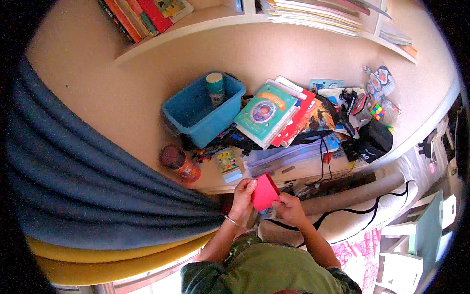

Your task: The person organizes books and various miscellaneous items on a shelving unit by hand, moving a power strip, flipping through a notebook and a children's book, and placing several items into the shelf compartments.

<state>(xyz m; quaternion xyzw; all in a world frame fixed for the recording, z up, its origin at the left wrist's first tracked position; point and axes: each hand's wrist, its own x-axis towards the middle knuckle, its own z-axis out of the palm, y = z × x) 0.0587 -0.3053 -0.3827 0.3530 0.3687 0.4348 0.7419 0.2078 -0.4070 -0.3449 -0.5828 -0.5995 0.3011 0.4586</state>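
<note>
A flat, bright pinkish-red piece (265, 194), like a card or small booklet with a darker edge on its right, is held between my two hands in front of the desk's near edge. My left hand (241, 197) pinches its left side, thumb on top. At its lower right corner, my right hand (290, 208) grips with thumb and fingers. What is inside or beneath it cannot be made out. Just beyond, on the desk, lie a small colourful card pack (228, 161) and a clear lilac zip pouch (279, 158).
A blue plastic bin (205, 128) holding a green canister (215, 89) stands at the back left. Beside it lies a stack of books topped by a green book (267, 110). An orange-red jar (186, 169), a puzzle cube (376, 111) and a black cap (376, 141) are around. Dark curtain (98, 171) hangs left.
</note>
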